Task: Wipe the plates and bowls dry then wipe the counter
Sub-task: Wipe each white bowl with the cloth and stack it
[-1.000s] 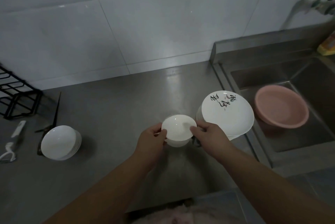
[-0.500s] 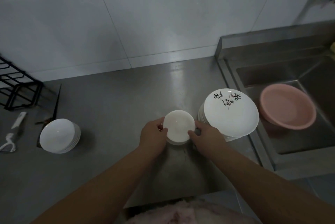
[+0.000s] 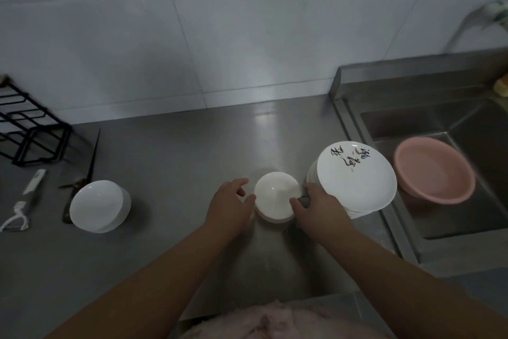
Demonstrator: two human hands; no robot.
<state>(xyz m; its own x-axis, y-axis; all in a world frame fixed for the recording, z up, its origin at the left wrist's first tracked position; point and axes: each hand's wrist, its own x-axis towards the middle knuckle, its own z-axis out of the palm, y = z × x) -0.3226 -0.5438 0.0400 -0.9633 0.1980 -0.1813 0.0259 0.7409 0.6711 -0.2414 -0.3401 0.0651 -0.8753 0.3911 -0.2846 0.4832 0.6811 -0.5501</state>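
Head view: we had the bowl [image 3: 277, 195] at the centre of the counter [image 3: 178, 151], sitting on what looked like a small stack of its own kind. Our left hand [image 3: 229, 205] was at its nine o'clock with the thumb touching the rim and the fingers loosely spread, clamping nothing. Our right hand [image 3: 316, 208] was at its three o'clock, thumb on the rim and fingers curled round the side; something dark showed by those fingers, too dim to name.

We judged the bowl light, stiff, glazed and probably wet, so slippery and quick to chip. The rim at opposite sides was the place to take it, thumb inside, fingers under.

At its three o'clock stood the plates [image 3: 356, 178], touching our right hand. At nine o'clock, well apart, sat the dishes [image 3: 97, 205], and the basin [image 3: 434, 171] lay in the sink [image 3: 412, 253].

Against a second earlier, the bowl had come down from our two-handed lift, and our left fingers had opened off it, while the right stayed on.
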